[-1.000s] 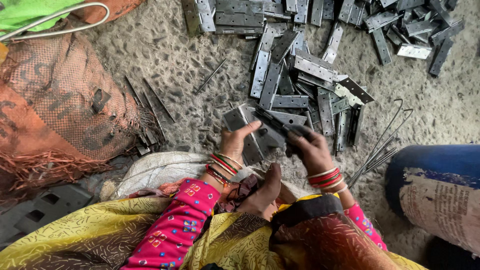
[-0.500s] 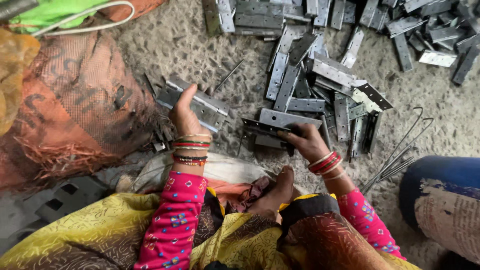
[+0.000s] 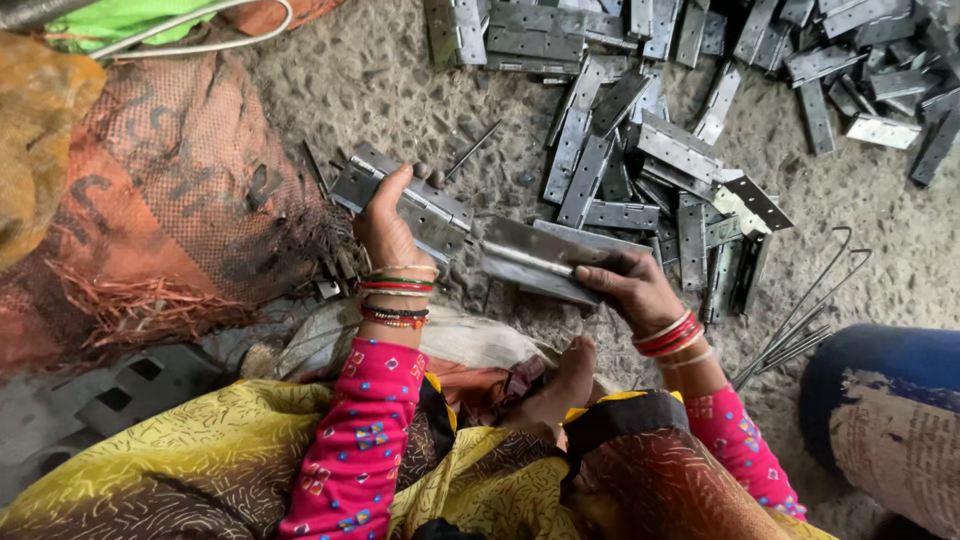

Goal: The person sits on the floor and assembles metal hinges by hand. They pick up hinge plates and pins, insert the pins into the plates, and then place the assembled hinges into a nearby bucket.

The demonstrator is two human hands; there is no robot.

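Observation:
My left hand (image 3: 388, 232) grips a grey metal hinge (image 3: 405, 196), thumb laid over its upper leaf, held left of centre above the ground. My right hand (image 3: 628, 285) clasps a second metal hinge (image 3: 535, 259) by its right end. The two hinges lie almost end to end, with a small gap between them. Both wrists carry red, green and white bangles. A bare foot (image 3: 560, 385) shows below the hands, between pink sleeves and yellow patterned cloth.
A heap of loose metal hinges (image 3: 640, 150) covers the rough ground ahead and to the right. Thin metal pins (image 3: 800, 325) lie at the right. An orange mesh sack (image 3: 150, 210) sits on the left. A blue barrel (image 3: 890, 420) stands at the lower right.
My left hand has carried its hinge a little right and lower, nearer the hinge in my right hand. The right hand has stayed close to where it was.

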